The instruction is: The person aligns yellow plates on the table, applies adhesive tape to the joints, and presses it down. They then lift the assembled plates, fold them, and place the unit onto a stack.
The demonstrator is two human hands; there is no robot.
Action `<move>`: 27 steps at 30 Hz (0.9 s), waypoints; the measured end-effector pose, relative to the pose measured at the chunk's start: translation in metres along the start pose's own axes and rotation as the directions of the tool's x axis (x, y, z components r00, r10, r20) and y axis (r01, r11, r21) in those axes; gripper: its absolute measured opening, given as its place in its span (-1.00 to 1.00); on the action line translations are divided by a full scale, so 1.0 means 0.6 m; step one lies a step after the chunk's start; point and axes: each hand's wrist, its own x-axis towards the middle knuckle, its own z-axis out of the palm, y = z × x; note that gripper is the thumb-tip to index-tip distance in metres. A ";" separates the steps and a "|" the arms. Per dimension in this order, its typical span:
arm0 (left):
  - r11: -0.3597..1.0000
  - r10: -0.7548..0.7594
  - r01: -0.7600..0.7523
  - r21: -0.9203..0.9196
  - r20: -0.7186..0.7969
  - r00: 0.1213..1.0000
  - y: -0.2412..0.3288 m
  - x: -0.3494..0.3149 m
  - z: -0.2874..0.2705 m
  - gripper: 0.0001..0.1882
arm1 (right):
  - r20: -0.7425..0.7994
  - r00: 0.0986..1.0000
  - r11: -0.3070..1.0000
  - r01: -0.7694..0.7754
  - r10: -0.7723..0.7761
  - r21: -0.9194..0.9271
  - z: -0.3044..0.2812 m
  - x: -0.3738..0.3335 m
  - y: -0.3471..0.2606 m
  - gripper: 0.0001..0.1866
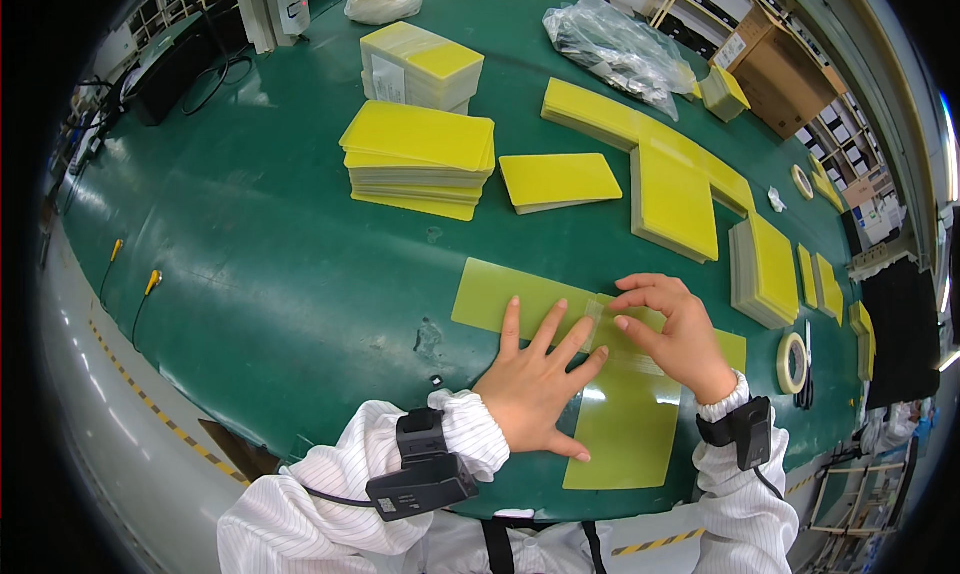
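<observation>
Several thin yellow-green sheets lie joined in a T on the bench before me: a left sheet (482, 292), a lower sheet (625, 444) and a right end (732, 351). A clear tape strip (592, 324) crosses the seam between the left sheet and the others. My left hand (540, 379) is spread open, its fingertips pressing on the left sheet and the seam, its thumb on the lower sheet. Over the seam hovers my right hand (675, 329), fingers curved, a small gap between thumb and fingertips. Nothing shows between them. Part of the sheets is hidden beneath it.
Stacks of yellow sheets (420, 139) stand beyond my hands, with a T-shaped stack (675, 204) to the right. A tape roll (791, 363) lies beside scissors (806, 389) at right. A plastic bag (620, 54) and a cardboard box (775, 69) sit at the back.
</observation>
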 end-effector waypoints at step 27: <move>0.995 0.086 -0.095 0.031 0.233 0.969 0.000 0.016 -0.031 0.00 | -0.247 0.947 0.976 0.177 -0.205 -0.129 0.080 0.006 0.056 -0.76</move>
